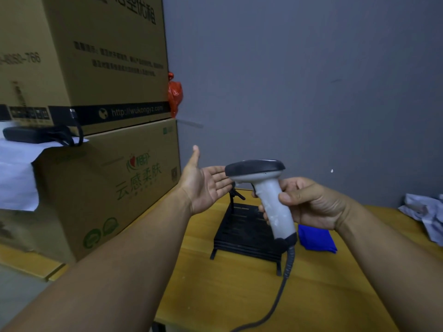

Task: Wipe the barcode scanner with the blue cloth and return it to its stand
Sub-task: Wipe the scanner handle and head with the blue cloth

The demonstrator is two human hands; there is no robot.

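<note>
My right hand [309,202] grips the grey handle of the barcode scanner [266,188], holding it upright above the table with its black head pointing left. My left hand [203,183] is open, palm up, with its fingertips just behind the scanner's head. The black stand [242,233] sits on the wooden table directly below the scanner, its thin post partly hidden by my left hand. The blue cloth [316,238] lies flat on the table to the right of the stand, under my right wrist. The scanner's dark cable [280,293] trails down toward the table's front edge.
Stacked cardboard boxes [103,149] stand at the left against the wooden table [239,295]. A black device with cables [36,135] rests on white paper on a box. Crumpled paper [424,212] lies at the far right. A red bag [175,94] hangs by the grey wall.
</note>
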